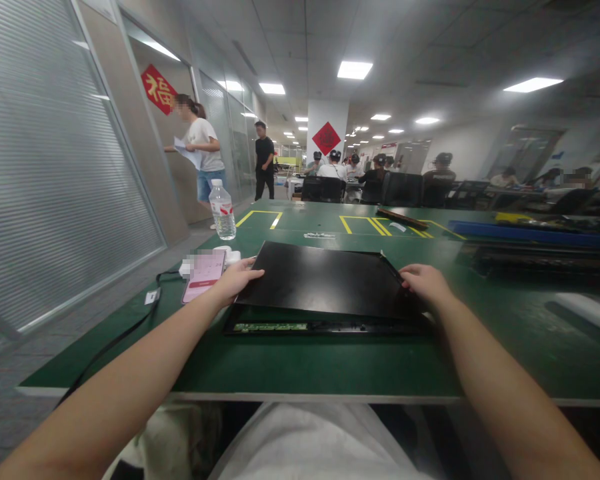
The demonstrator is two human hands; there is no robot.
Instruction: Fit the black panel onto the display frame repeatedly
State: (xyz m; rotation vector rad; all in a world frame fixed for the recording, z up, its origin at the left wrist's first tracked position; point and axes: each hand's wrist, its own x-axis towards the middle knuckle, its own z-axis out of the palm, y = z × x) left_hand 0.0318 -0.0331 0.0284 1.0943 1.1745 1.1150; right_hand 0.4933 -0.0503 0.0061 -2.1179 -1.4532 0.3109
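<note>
a black panel [330, 280] is held at its 2 side edges, the left hand [235, 280] with fingers curled onto the left edge and the right hand [425, 283] closed over the right edge; its near edge sits raised above a dark frame [325, 327] on the green table [300, 367]. the step in hand is judged to be parting or seating of the panel on that frame, and an even, level motion from both hands is called for. left of the panel lie a phone [203, 275] and a water bottle [223, 210].
</note>
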